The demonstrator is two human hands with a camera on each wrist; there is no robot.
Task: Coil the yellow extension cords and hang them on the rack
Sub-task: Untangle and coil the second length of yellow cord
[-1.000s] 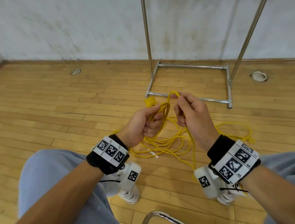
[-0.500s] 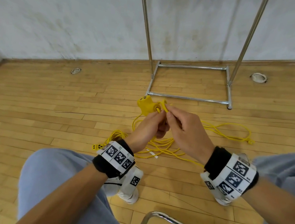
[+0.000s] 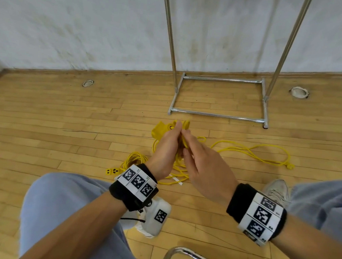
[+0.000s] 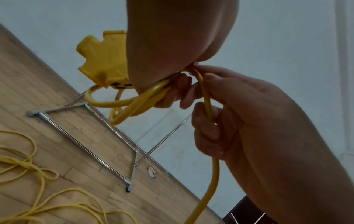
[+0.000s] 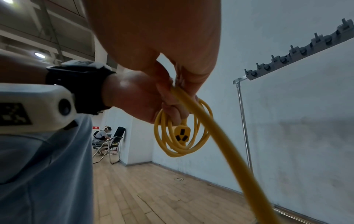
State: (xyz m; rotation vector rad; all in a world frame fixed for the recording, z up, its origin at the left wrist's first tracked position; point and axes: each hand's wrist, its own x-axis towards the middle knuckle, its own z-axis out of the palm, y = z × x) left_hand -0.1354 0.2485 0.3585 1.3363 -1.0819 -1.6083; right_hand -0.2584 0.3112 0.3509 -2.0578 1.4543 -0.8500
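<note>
My left hand (image 3: 167, 147) grips a small coil (image 5: 182, 136) of the yellow extension cord (image 3: 248, 151), with its yellow socket block (image 3: 160, 130) sticking out beside the fingers. My right hand (image 3: 199, 162) is pressed against the left one and pinches the strand (image 4: 207, 106) that runs down from the coil. The rest of this cord lies in loose loops on the wooden floor to the right. A second yellow cord (image 3: 135, 160) lies bundled on the floor by my left knee, its socket end (image 3: 112, 171) showing. The chrome rack (image 3: 219, 114) stands against the wall ahead.
The rack's top bar with several grey hooks (image 5: 298, 56) shows in the right wrist view. A chair frame (image 3: 186, 254) sits between my knees. Round floor sockets (image 3: 88, 83) are set near the wall. A person sits on a chair (image 5: 101, 136) far off at the left.
My right hand, which held a loop up apart from the left, has come against the left hand's coil. Both hands have shifted slightly left and away from me.
</note>
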